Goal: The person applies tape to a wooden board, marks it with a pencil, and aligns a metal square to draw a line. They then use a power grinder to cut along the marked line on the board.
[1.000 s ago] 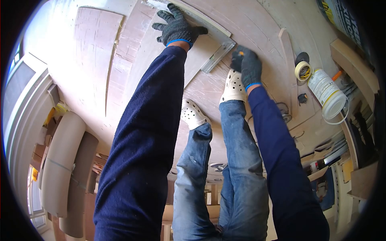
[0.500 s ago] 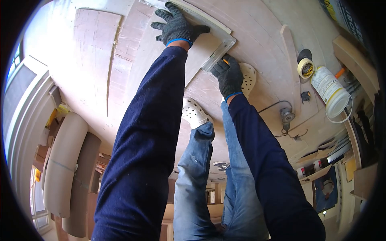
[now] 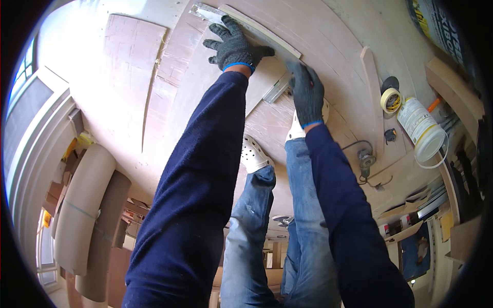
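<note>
Left hand (image 3: 235, 51) — fingers splayed flat on board (image 3: 258, 77), gripping nothing | right hand (image 3: 309, 95) — near metal square's (image 3: 276, 89) corner, fingers curled, hold unclear

Two gloved hands (image 3: 234, 50) (image 3: 307, 95), two clogs (image 3: 255, 156) (image 3: 295, 129), two large rolls (image 3: 84, 205) (image 3: 105, 236), one bucket (image 3: 421, 126).

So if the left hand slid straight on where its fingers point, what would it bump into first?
Probably the flat metal bar just past the left hand's fingertips. They look very close, maybe touching already; I can't tell how high the hand is.
</note>
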A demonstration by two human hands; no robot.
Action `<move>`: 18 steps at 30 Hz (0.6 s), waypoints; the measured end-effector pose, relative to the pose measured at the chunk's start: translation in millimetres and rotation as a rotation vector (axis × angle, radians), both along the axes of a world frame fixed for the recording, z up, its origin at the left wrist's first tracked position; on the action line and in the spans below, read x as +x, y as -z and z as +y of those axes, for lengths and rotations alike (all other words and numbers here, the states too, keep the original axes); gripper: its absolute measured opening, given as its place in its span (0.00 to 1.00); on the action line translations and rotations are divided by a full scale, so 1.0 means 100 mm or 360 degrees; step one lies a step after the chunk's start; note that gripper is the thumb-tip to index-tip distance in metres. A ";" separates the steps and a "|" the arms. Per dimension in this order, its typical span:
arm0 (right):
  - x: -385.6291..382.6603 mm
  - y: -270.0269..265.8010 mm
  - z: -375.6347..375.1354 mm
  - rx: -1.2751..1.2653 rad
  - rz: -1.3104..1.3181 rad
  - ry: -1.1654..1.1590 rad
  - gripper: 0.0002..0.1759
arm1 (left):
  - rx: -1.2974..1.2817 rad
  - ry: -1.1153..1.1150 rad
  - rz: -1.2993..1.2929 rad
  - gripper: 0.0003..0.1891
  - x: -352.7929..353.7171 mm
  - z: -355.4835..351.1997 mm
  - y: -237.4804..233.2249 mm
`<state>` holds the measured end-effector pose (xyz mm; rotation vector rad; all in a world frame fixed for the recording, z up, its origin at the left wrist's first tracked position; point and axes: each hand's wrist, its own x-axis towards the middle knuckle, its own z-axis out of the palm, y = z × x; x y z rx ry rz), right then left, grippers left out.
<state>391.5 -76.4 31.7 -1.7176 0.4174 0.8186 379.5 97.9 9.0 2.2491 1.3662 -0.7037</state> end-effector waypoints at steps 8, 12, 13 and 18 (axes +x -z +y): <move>0.63 0.45 1.41 0.0290 -0.0629 -0.0667 0.17 | 0.0027 0.0013 0.0034 0.66 -0.01 0.05 0.12; 0.74 0.54 1.67 0.0167 -0.0388 -0.0986 0.20 | 0.0075 -0.0005 0.0004 0.66 -0.03 0.02 0.18; 0.74 0.56 1.69 0.0089 -0.0404 -0.1087 0.19 | 0.0075 -0.0014 0.0005 0.66 -0.03 0.02 0.18; 0.74 0.68 1.64 0.0189 -0.0713 -0.1147 0.17 | -0.0001 -0.0059 0.0040 0.67 -0.01 0.06 0.08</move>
